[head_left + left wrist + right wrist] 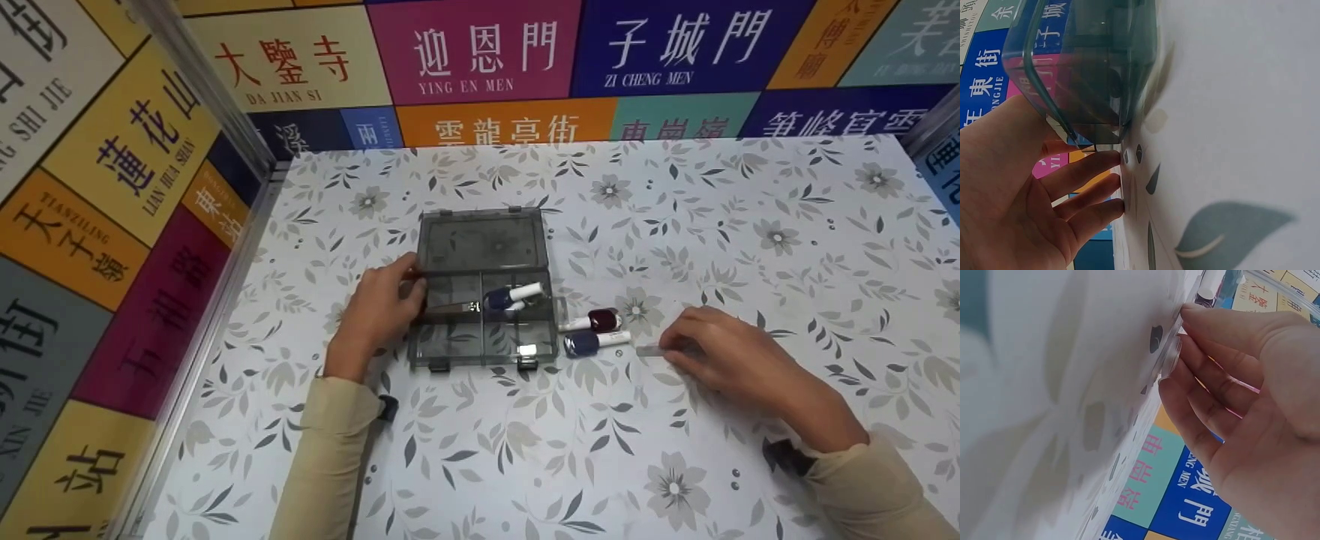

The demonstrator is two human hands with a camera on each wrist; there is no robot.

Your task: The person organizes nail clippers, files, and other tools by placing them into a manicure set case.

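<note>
A smoky clear divided box (444, 346) lies on the table with its lid raised at the far side. My left hand (381, 304) rests at its left edge; in the left wrist view several fingers (1092, 169) touch the tabletop and the thumb is hidden. Inside the box are a navy nail polish bottle (498, 299) with a white cap and a slim brown piece (448, 308) with a silvery end. My right hand (724, 360) pinches a small flat clear strip (649, 350), seen edge-on as clear plastic (1171, 357) in the right wrist view; its kind is unclear.
Between the box and my right hand lie a dark red nail polish bottle (603, 321) and a second navy bottle (582, 345). The table (480, 480) has a leaf-and-flower covering. Colourful panels with lettering (484, 49) stand along its back and left sides.
</note>
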